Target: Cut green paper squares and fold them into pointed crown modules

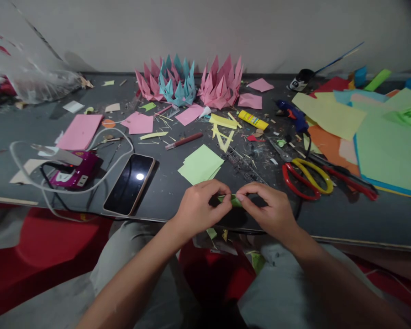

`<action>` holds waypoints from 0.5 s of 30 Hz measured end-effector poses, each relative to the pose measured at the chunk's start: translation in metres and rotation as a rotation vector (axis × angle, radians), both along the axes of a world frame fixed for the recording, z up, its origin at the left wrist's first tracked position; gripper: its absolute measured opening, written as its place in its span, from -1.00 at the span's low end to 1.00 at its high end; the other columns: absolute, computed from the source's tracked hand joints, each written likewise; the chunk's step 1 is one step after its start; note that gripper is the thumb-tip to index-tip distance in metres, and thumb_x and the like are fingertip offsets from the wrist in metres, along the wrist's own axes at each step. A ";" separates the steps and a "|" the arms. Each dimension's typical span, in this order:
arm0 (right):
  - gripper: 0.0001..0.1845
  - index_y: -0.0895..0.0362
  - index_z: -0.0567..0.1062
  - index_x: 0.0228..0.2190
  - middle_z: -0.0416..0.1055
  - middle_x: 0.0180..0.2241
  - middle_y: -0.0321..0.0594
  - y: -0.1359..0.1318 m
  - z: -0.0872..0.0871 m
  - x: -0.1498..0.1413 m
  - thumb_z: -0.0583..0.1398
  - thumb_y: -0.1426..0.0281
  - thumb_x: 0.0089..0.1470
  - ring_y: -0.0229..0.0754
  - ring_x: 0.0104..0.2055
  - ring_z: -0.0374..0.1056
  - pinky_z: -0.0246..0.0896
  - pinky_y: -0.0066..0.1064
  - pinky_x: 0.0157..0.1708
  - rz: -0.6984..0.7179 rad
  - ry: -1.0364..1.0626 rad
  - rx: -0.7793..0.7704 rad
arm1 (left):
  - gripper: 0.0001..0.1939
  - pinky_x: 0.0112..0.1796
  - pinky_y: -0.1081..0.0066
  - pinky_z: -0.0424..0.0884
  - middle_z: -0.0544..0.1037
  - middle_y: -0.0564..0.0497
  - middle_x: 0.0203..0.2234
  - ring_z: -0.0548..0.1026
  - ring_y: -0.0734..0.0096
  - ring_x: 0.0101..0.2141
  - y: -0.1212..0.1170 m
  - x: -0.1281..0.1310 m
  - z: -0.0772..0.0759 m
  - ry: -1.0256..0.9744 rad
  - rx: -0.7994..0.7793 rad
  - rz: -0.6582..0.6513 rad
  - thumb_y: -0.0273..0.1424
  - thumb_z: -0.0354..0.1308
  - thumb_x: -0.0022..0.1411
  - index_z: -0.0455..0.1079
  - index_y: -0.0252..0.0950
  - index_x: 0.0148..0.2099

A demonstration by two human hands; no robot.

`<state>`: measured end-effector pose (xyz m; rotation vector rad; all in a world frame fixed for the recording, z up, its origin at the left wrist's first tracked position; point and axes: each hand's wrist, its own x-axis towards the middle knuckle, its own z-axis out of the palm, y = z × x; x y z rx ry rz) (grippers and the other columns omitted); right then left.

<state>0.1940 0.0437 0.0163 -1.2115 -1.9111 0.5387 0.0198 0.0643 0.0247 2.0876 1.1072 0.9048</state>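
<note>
Evidently for fine control, the grip of the left hand (202, 201) pinches one end of a small green paper (236, 200) and that of the right hand (270, 206) pinches the other, close to the near edge of the surface (166, 183). Light-green sheets (200, 164) lie just beyond, seemingly for easy reach. Spiky folded-paper pieces (179, 95) stand along the far edge, presumably where nothing crushes their points.
</note>
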 end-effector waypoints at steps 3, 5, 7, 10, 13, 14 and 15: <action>-0.94 0.09 0.39 -0.41 0.44 -0.44 -0.31 0.000 -0.001 -0.001 0.13 0.48 0.06 -0.29 -0.38 0.37 0.24 -0.50 -0.34 0.015 -0.004 -0.006 | -0.93 -0.41 0.50 0.32 0.46 0.06 -0.52 0.40 0.51 -0.48 0.000 0.000 0.000 0.027 0.024 -0.007 -0.50 0.03 0.06 0.34 -0.31 -0.40; -0.93 0.09 0.38 -0.41 0.44 -0.44 -0.31 0.000 -0.002 -0.001 0.13 0.50 0.05 -0.30 -0.38 0.37 0.23 -0.51 -0.34 0.031 -0.016 0.000 | -0.93 -0.40 0.50 0.32 0.46 0.06 -0.52 0.41 0.50 -0.47 0.000 0.001 -0.001 0.050 0.059 -0.034 -0.49 0.03 0.07 0.34 -0.30 -0.40; -0.92 0.10 0.37 -0.42 0.43 -0.45 -0.31 -0.001 -0.003 -0.003 0.12 0.52 0.04 -0.30 -0.39 0.37 0.23 -0.52 -0.34 0.046 -0.032 0.024 | -0.92 -0.39 0.49 0.32 0.48 0.05 -0.51 0.41 0.49 -0.45 0.000 0.002 -0.002 0.066 0.084 -0.056 -0.48 0.03 0.08 0.35 -0.30 -0.40; -0.90 0.10 0.35 -0.46 0.42 -0.50 -0.32 -0.003 -0.002 -0.005 0.11 0.54 0.03 -0.32 -0.44 0.36 0.22 -0.53 -0.38 0.048 -0.050 0.075 | -0.92 -0.39 0.49 0.32 0.49 0.04 -0.51 0.42 0.48 -0.45 -0.001 0.004 -0.001 0.063 0.084 -0.063 -0.48 0.02 0.06 0.34 -0.29 -0.42; -0.88 0.09 0.33 -0.49 0.39 -0.54 -0.34 -0.004 0.003 -0.002 0.11 0.54 0.01 -0.32 -0.49 0.33 0.21 -0.52 -0.43 0.014 -0.059 0.109 | -0.92 -0.39 0.49 0.31 0.47 0.05 -0.53 0.41 0.48 -0.46 0.000 0.001 0.002 0.049 0.079 -0.051 -0.50 0.02 0.02 0.33 -0.29 -0.44; -0.88 0.08 0.33 -0.49 0.38 -0.55 -0.34 -0.004 0.006 0.000 0.11 0.53 0.00 -0.32 -0.50 0.33 0.21 -0.52 -0.44 -0.018 -0.057 0.113 | -0.92 -0.40 0.48 0.31 0.46 0.06 -0.54 0.41 0.48 -0.47 0.002 -0.001 0.004 0.050 0.083 -0.033 -0.51 0.02 0.00 0.32 -0.29 -0.45; -0.88 0.08 0.33 -0.50 0.38 -0.55 -0.35 -0.004 0.008 0.002 0.10 0.53 -0.01 -0.31 -0.51 0.32 0.21 -0.51 -0.45 -0.059 -0.051 0.117 | -0.92 -0.40 0.48 0.30 0.45 0.06 -0.55 0.40 0.48 -0.47 0.003 -0.003 0.005 0.052 0.085 -0.006 -0.53 0.01 -0.02 0.32 -0.30 -0.46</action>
